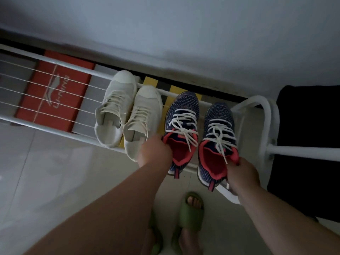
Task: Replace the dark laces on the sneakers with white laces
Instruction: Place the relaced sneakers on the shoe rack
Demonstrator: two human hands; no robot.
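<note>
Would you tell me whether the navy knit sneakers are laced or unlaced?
Laced: white laces cross both navy knit sneakers, ends hanging loose.

My one head-worn camera looks steeply down from close above at a white shoe rack [60, 126] against the wall [184, 24], my forearms reaching in from the bottom edge.

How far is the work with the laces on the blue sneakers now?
Done, it seems: both blue sneakers carry white laces, tied; no dark lace is visible. In hand: the left hand grips one sneaker's collar, the right hand the other's, on the white shoe rack. Left: probably only letting go.
</note>
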